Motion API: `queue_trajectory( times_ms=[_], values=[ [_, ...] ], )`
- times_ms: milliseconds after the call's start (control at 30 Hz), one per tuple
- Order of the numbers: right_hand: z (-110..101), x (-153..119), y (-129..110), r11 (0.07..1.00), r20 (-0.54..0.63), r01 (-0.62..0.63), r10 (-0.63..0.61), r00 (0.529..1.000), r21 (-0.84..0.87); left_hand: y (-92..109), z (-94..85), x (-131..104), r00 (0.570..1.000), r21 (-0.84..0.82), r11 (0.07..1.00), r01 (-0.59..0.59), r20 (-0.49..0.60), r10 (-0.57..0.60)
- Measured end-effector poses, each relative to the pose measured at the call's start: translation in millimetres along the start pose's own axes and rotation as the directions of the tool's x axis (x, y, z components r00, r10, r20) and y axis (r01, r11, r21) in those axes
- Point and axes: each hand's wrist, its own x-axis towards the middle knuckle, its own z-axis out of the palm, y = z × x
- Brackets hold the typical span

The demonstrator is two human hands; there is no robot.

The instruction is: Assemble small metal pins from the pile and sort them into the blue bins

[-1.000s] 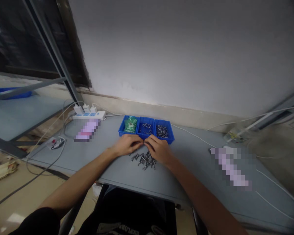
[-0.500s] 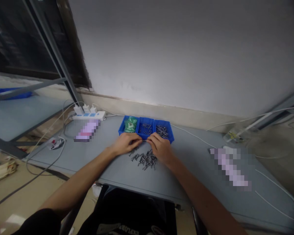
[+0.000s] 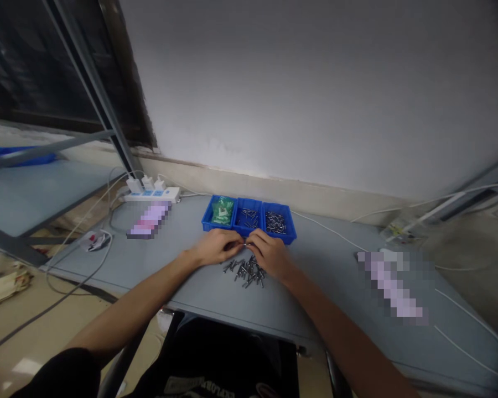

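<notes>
My left hand (image 3: 219, 246) and my right hand (image 3: 270, 253) meet just in front of the blue bins, fingertips pinched close together. Between them shows a thin, shiny metal piece (image 3: 246, 244), too small to make out its exact kind. Below the hands a pile of slim metal pieces (image 3: 249, 271), like pins or screws, lies loose on the table. Behind stand three blue bins: the left bin (image 3: 207, 226) has a green bag (image 3: 223, 210), the middle bin (image 3: 246, 202) a few metal pieces, and the right bin (image 3: 292, 237) many dark ones.
A grey table (image 3: 315, 298) runs along the wall. A white power strip (image 3: 166, 195) with plugged chargers stands at the back left, near a blurred pink phone-like object (image 3: 151, 219). Another blurred pink object (image 3: 392, 284) lies at right. Cables (image 3: 327, 229) cross the table.
Both hands have shifted slightly down and towards each other, away from the bins. The piece between the fingertips shows less of its length. The bins and pile stay put.
</notes>
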Motion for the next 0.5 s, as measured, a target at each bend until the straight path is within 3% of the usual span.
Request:
queue_trajectory(
  times_ms=[167, 300, 433, 500],
  values=[
    [-1.6, 1.8, -2.0, 1.0, 0.023, 0.0, 0.001, 1.0, -0.027, 0.7, -1.0, 0.1, 1.0, -0.001, 1.0, -0.024, -0.001, 0.024],
    [-4.4, 3.4, 2.5, 0.998, -0.028, -0.01, 0.008, 1.0, -0.057, 2.9, -3.5, 0.7, 0.998, -0.022, 1.0, -0.02, -0.053, 0.019],
    [-14.1, 2.7, 10.7, 1.0, -0.165, 0.0, -0.004, 0.986, -0.025, 1.8, -4.6, 1.0, 0.992, -0.049, 0.999, 0.018, -0.123, -0.024],
    [-21.8, 2.4, 14.5, 0.998, -0.309, -0.066, 0.067, 0.949, 0.014, -0.8, -6.3, 0.8, 0.989, -0.036, 0.998, 0.053, -0.135, -0.057]
  ],
)
